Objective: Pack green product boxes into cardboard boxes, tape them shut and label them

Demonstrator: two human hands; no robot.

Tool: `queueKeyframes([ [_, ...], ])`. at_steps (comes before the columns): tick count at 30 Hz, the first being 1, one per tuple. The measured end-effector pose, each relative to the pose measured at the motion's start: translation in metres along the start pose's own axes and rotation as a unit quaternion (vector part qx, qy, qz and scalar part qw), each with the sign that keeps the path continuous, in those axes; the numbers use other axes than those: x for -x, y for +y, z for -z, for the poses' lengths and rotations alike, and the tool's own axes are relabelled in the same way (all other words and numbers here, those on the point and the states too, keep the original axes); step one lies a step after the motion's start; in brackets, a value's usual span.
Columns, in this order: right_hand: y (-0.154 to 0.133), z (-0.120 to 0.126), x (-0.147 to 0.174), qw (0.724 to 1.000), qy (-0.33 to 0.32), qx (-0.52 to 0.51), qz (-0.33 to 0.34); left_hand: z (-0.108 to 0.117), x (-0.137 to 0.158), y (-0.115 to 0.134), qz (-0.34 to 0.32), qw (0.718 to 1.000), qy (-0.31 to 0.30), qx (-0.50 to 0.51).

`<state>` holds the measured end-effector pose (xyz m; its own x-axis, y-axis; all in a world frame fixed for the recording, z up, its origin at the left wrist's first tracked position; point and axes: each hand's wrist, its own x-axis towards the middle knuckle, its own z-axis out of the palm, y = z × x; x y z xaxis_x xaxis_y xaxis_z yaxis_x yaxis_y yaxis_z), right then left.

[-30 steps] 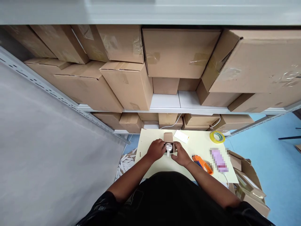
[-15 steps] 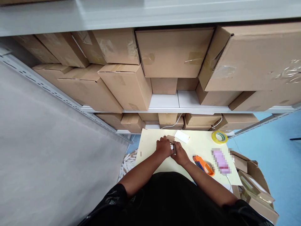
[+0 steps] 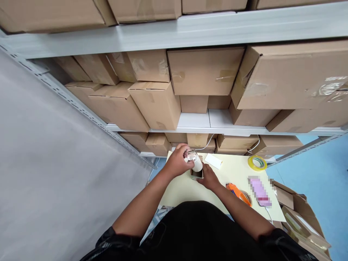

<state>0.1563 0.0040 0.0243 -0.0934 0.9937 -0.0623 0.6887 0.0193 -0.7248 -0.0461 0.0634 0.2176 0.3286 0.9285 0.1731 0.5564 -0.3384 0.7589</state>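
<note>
My left hand is closed round a glass cup, clear at its rim and white lower down. The cup is tilted, its lower end at the mouth of a small open cardboard box. Whether that end is inside the box or just above it, I cannot tell. On the box's right side, my right hand grips it with the fingers wrapped round the wall. A flat white packet lies on the cream tabletop just behind the right hand.
An orange tape dispenser, a yellow tape roll and a blurred pink phone-like object with a cable lie on the right. Shelves full of cardboard boxes rise behind the table. A large open carton stands at the right.
My left hand has risen from the box and now holds the glass cup at its mouth. My right hand stays on the box. The view has shifted slightly.
</note>
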Motion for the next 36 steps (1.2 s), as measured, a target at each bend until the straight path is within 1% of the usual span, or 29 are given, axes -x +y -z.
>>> queueKeyframes([
  [2, -0.002, 0.011, 0.008, 1.0, 0.006, -0.017, 0.008, 0.019, -0.005, -0.006, -0.015, 0.996, 0.046, 0.073],
  [4, -0.006, 0.026, 0.019, 0.998, 0.031, -0.053, 0.028, 0.032, -0.007, -0.015, -0.006, 0.985, 0.075, 0.152],
  [6, -0.017, 0.042, 0.027, 0.99, 0.067, -0.12, 0.036, 0.04, -0.008, -0.024, 0.018, 0.972, 0.072, 0.224],
  [8, -0.035, 0.056, 0.031, 0.971, 0.083, -0.223, 0.005, 0.043, -0.006, -0.03, 0.048, 0.955, 0.043, 0.289],
  [9, -0.047, 0.061, 0.032, 0.956, 0.07, -0.283, -0.024, 0.043, -0.005, -0.031, 0.063, 0.944, 0.024, 0.322],
  [10, -0.06, 0.065, 0.032, 0.937, 0.039, -0.344, -0.056, 0.041, -0.004, -0.031, 0.077, 0.932, 0.003, 0.355],
  [12, -0.086, 0.069, 0.033, 0.887, -0.062, -0.448, -0.098, 0.037, -0.002, -0.029, 0.094, 0.904, -0.034, 0.415],
  [14, -0.108, 0.071, 0.036, 0.838, -0.15, -0.513, -0.111, 0.031, -0.001, -0.026, 0.092, 0.876, -0.059, 0.47],
  [15, -0.117, 0.071, 0.039, 0.822, -0.171, -0.531, -0.112, 0.029, -0.001, -0.025, 0.088, 0.862, -0.065, 0.495],
  [16, -0.125, 0.071, 0.042, 0.815, -0.174, -0.542, -0.11, 0.026, 0.0, -0.024, 0.082, 0.848, -0.066, 0.519],
  [17, -0.132, 0.071, 0.045, 0.813, -0.163, -0.549, -0.105, 0.024, 0.001, -0.025, 0.078, 0.836, -0.059, 0.54],
  [19, -0.144, 0.069, 0.05, 0.819, -0.112, -0.556, -0.081, 0.019, 0.007, -0.029, 0.087, 0.824, -0.015, 0.56],
  [21, -0.153, 0.064, 0.053, 0.838, -0.043, -0.542, -0.043, 0.014, 0.018, -0.034, 0.121, 0.831, 0.044, 0.541],
  [22, -0.156, 0.06, 0.053, 0.853, -0.002, -0.521, -0.024, 0.011, 0.025, -0.035, 0.137, 0.838, 0.058, 0.526],
  [23, -0.16, 0.055, 0.053, 0.871, 0.042, -0.49, -0.009, 0.009, 0.034, -0.036, 0.147, 0.844, 0.055, 0.513],
  [24, -0.163, 0.049, 0.052, 0.889, 0.086, -0.45, 0.003, 0.007, 0.043, -0.035, 0.144, 0.849, 0.035, 0.508],
  [26, -0.17, 0.035, 0.052, 0.921, 0.165, -0.353, 0.017, 0.005, 0.059, -0.03, 0.103, 0.849, -0.025, 0.517],
  [27, -0.173, 0.028, 0.053, 0.933, 0.194, -0.301, 0.023, 0.005, 0.066, -0.026, 0.086, 0.847, -0.044, 0.522],
  [28, -0.176, 0.021, 0.054, 0.944, 0.212, -0.251, 0.031, 0.007, 0.07, -0.022, 0.08, 0.845, -0.054, 0.525],
  [29, -0.179, 0.015, 0.057, 0.953, 0.22, -0.205, 0.044, 0.008, 0.073, -0.019, 0.086, 0.844, -0.052, 0.527],
  [31, -0.183, 0.007, 0.064, 0.963, 0.211, -0.149, 0.081, 0.014, 0.073, -0.016, 0.123, 0.835, -0.038, 0.535],
  [33, -0.185, 0.007, 0.07, 0.964, 0.191, -0.147, 0.113, 0.021, 0.07, -0.019, 0.152, 0.819, -0.032, 0.552],
  [34, -0.185, 0.009, 0.072, 0.962, 0.187, -0.161, 0.115, 0.024, 0.067, -0.023, 0.157, 0.809, -0.039, 0.565],
  [36, -0.185, 0.019, 0.07, 0.954, 0.198, -0.208, 0.085, 0.029, 0.064, -0.031, 0.162, 0.782, -0.081, 0.596],
])
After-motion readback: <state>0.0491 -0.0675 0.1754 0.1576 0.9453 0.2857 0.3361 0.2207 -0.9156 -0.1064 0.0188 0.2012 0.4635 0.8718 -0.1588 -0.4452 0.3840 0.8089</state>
